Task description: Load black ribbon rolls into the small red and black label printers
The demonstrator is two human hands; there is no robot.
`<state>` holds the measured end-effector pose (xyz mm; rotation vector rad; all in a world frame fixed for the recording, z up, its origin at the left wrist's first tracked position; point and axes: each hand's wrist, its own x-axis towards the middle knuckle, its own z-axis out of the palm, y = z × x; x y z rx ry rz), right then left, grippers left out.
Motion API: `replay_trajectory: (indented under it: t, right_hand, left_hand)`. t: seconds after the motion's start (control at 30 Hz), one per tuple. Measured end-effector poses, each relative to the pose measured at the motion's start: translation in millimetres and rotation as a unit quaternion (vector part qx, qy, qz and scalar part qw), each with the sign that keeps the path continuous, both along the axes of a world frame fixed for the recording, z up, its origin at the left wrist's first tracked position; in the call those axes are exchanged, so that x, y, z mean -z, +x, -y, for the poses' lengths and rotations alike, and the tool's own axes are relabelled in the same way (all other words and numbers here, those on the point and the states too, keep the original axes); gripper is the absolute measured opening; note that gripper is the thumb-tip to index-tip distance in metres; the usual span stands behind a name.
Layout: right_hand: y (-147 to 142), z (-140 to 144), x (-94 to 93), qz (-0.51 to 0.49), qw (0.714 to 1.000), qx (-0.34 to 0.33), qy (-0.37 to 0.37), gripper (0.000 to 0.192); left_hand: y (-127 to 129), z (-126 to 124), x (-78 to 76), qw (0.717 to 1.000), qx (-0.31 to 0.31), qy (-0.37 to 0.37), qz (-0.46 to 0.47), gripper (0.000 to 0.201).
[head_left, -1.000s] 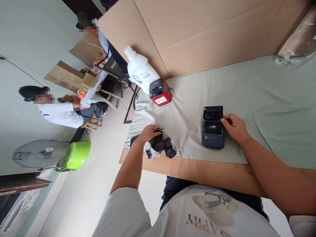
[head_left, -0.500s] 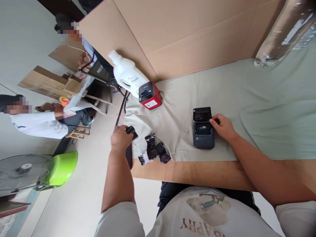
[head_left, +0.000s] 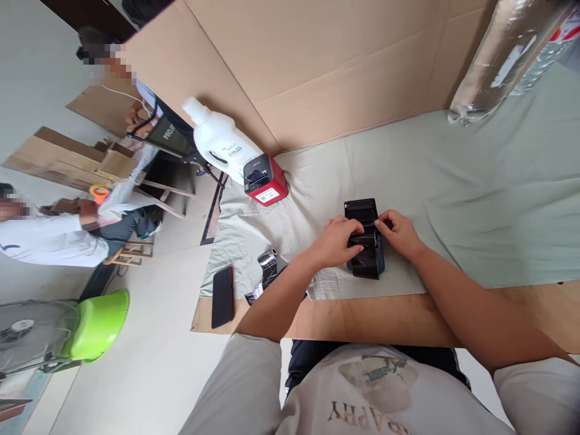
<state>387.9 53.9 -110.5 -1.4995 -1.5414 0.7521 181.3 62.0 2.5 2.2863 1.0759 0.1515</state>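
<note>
Head view, looking down at a table covered with a pale green cloth (head_left: 475,199); both of the person's hands meet over a small black printer (head_left: 365,254) that sits near the front edge of the cloth, its lid (head_left: 360,209) tipped open toward the cardboard backing. Left hand (head_left: 338,240) lies on the printer's left side, fingers curled over the open compartment; right hand (head_left: 399,232) rests against the right side, fingertips at the hinge area; the two hands are close together, nearly touching above the body of the device. Something thin, dark and glossy shows at the printer under the left fingers; whether either hand is pinching it I cannot tell.

Left of the printer, partly behind the left forearm, lies a heap of black rolls (head_left: 268,270) on the cloth; further left a black phone (head_left: 223,296) lies flat near the table's corner. At the back stand a white bottle (head_left: 220,147) lying tilted and a red box-shaped device (head_left: 265,180) just beside it. A clear-wrapped roll (head_left: 502,57) leans at the far right. Two other people sit well apart at the left; a green tub (head_left: 95,326) sits on the floor.
</note>
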Motion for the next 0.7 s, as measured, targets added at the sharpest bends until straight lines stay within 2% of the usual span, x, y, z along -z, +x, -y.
replay_trajectory:
  t: [0.13, 0.33, 0.4, 0.47, 0.53, 0.63, 0.7]
  right_hand:
    - [0, 0, -1.5, -0.004, 1.000, -0.004, 0.003, 0.033]
    - [0, -1, -2.1, -0.009, 1.000, -0.004, -0.008, 0.033]
    - [0, -1, -1.1, -0.012, 1.000, -0.003, -0.011, 0.037]
    - [0, 0, -1.0, -0.030, 0.999, 0.007, -0.019, 0.043]
    - [-1, 2, -3.5, -0.078, 0.996, 0.028, -0.021, 0.049]
    - [-2, 6, -12.1, -0.183, 0.982, 0.036, -0.006, 0.058]
    - [-1, 9, -18.3, -0.233, 0.972, 0.022, -0.005, 0.061]
  left_hand:
    - [19, -6, 12.5, 0.994, 0.007, 0.043, -0.101, 0.022]
    - [19, -6, 28.2, 0.990, -0.018, 0.092, -0.103, 0.021]
    - [15, -7, 34.8, 0.991, -0.044, 0.118, -0.048, 0.015]
    - [9, -8, 41.7, 0.983, -0.102, 0.149, 0.036, 0.012]
    - [3, -9, 47.9, 0.963, -0.170, 0.170, 0.124, 0.023]
    - [-4, -5, 54.8, 0.937, -0.209, 0.128, 0.248, 0.053]
    - [-7, 1, 58.3, 0.920, -0.197, 0.076, 0.330, 0.059]
